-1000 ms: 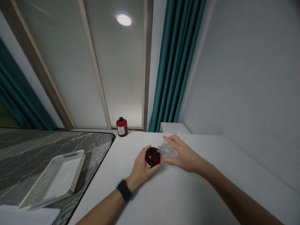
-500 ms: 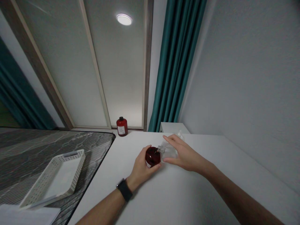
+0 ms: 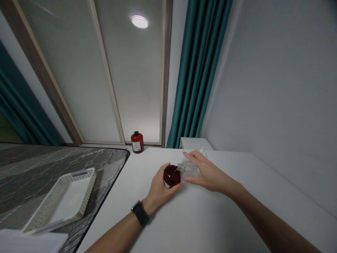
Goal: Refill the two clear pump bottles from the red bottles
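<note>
Gripping one dark red bottle (image 3: 172, 176), just below the centre of the frame: left hand (image 3: 159, 188), fingers curled around its far side, thumb along the near side; black watch (image 3: 141, 213) at the wrist. Right hand (image 3: 209, 174), to the right of it: thumb and fingers pinching one clear container (image 3: 191, 170), tipped sideways, its neck meeting the top of the red bottle; whether it sits inside the opening cannot be told. Both above a white desk (image 3: 184, 226), lower centre to right. Second red bottle (image 3: 137, 144), dark-capped, white-labelled, upright at the desk's far left corner, well apart from the hands. Lower left: white perforated basket (image 3: 88, 191) on a grey patterned surface (image 3: 86, 158); white paper (image 3: 31, 242) at the bottom left corner. Upper centre-right: teal curtain (image 3: 201, 70).
</note>
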Motion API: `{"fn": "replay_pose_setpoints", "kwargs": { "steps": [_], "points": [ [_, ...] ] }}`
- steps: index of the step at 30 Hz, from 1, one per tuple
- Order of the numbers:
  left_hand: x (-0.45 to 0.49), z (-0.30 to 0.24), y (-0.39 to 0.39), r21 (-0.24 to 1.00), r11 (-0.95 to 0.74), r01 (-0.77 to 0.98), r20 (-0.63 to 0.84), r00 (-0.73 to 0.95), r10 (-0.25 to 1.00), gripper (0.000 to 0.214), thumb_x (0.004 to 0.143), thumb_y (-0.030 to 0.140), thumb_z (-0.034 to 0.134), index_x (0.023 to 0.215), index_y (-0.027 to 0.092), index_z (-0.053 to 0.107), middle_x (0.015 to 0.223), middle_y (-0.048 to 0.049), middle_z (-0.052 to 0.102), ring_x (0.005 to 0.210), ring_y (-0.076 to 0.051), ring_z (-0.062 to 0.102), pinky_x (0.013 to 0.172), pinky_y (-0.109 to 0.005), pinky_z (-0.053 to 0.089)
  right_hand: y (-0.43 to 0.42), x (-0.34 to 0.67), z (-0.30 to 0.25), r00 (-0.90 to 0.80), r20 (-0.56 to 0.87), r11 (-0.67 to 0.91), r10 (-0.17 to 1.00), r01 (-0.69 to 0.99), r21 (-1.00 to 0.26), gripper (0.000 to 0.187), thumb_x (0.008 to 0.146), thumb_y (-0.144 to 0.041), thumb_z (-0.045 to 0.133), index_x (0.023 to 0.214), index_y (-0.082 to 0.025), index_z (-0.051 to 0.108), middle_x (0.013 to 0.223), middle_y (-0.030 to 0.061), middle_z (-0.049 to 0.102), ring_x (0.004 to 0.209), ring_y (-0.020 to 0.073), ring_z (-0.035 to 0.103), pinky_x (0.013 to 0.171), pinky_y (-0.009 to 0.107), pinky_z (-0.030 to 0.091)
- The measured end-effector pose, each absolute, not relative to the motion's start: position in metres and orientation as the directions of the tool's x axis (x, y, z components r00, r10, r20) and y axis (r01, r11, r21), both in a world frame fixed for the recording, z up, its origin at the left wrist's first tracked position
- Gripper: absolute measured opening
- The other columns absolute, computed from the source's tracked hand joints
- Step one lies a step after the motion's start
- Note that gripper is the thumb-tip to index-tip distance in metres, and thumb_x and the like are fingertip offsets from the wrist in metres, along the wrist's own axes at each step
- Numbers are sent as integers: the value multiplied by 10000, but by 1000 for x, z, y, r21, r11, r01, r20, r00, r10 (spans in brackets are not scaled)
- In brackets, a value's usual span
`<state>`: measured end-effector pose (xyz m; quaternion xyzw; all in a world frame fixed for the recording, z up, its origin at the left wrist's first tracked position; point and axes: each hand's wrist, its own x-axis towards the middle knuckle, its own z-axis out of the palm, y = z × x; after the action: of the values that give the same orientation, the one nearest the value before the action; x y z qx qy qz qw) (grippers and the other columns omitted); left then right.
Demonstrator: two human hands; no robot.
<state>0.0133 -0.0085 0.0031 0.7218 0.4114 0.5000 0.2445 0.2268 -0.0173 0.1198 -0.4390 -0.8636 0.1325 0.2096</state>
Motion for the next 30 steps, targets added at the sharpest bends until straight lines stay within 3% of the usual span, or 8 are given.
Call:
{"fn": "replay_pose_setpoints", "kwargs": {
  "steps": [16,30],
  "points": [
    [14,4,-10,803,-504,317,475,169,864,690,735,315,767,1325,155,447,1291,-151,609,1177,-306,609,1035,-489,487,-16,226,123,-511,223,555,830,717,-423,821,782,-345,788,1495,-227,397,1358,132,520,1288,311,535,1123,504,416],
    [13,4,-10,807,-506,304,478,167,862,691,731,304,772,1325,165,448,1298,-151,607,1177,-306,606,1039,-492,478,-15,226,121,-508,297,589,808,687,-425,615,750,-284,811,1285,-213,515,1266,122,587,1225,298,573,1035,483,486]
  ]
}}
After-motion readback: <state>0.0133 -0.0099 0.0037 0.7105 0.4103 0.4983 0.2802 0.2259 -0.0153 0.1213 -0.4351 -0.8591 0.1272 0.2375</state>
